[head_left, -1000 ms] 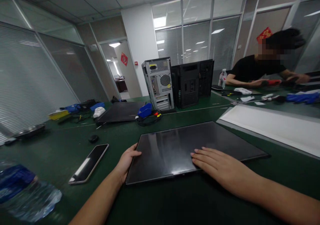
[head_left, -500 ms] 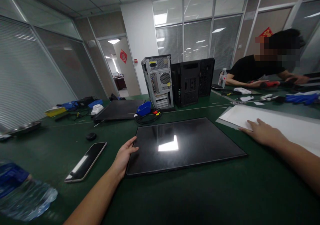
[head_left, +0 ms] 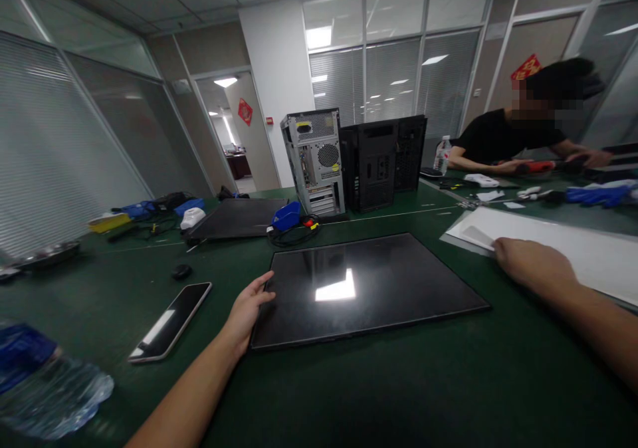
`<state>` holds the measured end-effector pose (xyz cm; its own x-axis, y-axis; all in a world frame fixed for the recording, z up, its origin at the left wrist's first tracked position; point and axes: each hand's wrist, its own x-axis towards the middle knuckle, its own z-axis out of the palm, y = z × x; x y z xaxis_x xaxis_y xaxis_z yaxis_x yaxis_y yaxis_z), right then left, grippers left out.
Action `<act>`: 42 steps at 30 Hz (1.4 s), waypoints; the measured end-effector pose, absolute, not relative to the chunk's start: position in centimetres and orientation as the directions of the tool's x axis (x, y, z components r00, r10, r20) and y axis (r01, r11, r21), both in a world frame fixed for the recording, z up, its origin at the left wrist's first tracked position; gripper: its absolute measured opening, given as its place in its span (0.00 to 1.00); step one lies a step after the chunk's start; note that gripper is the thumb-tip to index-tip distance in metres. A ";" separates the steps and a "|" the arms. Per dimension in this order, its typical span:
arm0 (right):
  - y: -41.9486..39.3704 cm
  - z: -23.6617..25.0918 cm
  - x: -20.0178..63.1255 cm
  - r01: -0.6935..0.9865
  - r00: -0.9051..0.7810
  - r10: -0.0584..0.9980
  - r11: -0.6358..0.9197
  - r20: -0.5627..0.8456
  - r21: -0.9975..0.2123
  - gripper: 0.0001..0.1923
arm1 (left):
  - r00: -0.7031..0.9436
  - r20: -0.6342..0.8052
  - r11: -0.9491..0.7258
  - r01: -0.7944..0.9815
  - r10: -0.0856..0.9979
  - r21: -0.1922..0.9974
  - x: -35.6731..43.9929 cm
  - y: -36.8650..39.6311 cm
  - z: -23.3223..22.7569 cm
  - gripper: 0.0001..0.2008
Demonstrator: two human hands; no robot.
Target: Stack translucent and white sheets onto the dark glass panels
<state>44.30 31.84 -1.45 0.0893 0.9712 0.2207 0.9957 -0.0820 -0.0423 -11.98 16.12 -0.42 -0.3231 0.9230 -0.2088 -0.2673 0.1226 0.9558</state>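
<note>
Green table (head_left: 349, 395) runs beneath everything; near its middle lies a black screen (head_left: 379, 312), glossy side up (a bright patch of light reflects off it). White sheets (head_left: 563, 242) lie to its right, slightly apart. The right hand (head_left: 535, 262) is closed on their near left edge, while the left hand (head_left: 244, 310) clamps the screen's left edge. Left of that is a phone (head_left: 172, 322).

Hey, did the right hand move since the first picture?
Yes. Judged against the standing computer case, the right hand has gone rightward, off the black panel and over to the white sheet's near edge.
</note>
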 end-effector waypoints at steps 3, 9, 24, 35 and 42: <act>30.6 -0.3 41.7 0.996 0.018 0.966 0.006 0.258 -0.090 0.28 | -0.335 -0.233 0.153 -0.247 0.913 0.957 -12.2 16.3 -0.7 0.32; 29.0 -0.2 36.9 0.838 -0.228 0.910 0.365 0.347 -0.407 0.31 | -0.333 -0.279 0.197 -0.258 0.901 0.946 -12.4 16.4 -1.0 0.33; 27.8 -0.5 34.8 0.890 -0.264 0.892 0.372 0.367 -0.264 0.33 | -0.349 -0.287 0.212 -0.237 0.892 0.948 -12.1 16.1 -0.6 0.33; 27.6 -0.4 34.4 0.876 -0.245 0.918 0.348 0.313 -0.334 0.32 | -0.371 -0.258 0.208 -0.170 0.892 0.963 -11.9 16.2 -0.5 0.32; 27.8 -1.3 34.7 0.824 -0.472 0.862 0.506 0.187 -0.254 0.28 | -0.383 -0.196 0.132 -0.187 0.903 0.973 -11.9 16.5 -0.7 0.36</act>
<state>34.72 27.78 -1.33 -0.4719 0.8616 0.1869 0.8241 0.5064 -0.2538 -11.89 16.47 -0.67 -0.3826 0.9029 -0.1960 -0.1866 0.1323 0.9735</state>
